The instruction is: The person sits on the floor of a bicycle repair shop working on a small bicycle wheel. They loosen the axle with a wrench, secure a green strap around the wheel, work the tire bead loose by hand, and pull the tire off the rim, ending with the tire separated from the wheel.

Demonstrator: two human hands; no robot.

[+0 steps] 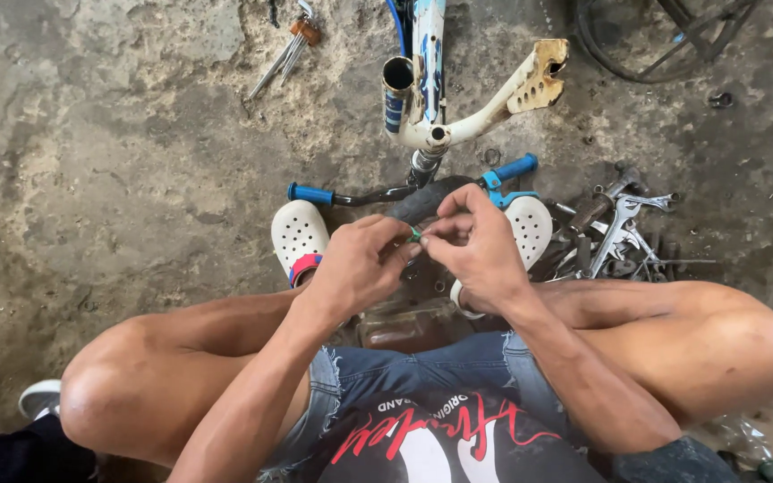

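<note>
Head view: we see a small green part (414, 235) pinched between the fingertips of our left hand (357, 266) and right hand (480, 250), both closed on it above our knees. Beyond lie blue-gripped handlebars (415, 187), a white bicycle frame (458, 98), and wrenches (619, 228) on the concrete floor (118, 161).

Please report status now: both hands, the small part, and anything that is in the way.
Left hand and right hand: grip together on small green part. Bicycle frame ahead, wrenches right. Nothing blocking.
</note>
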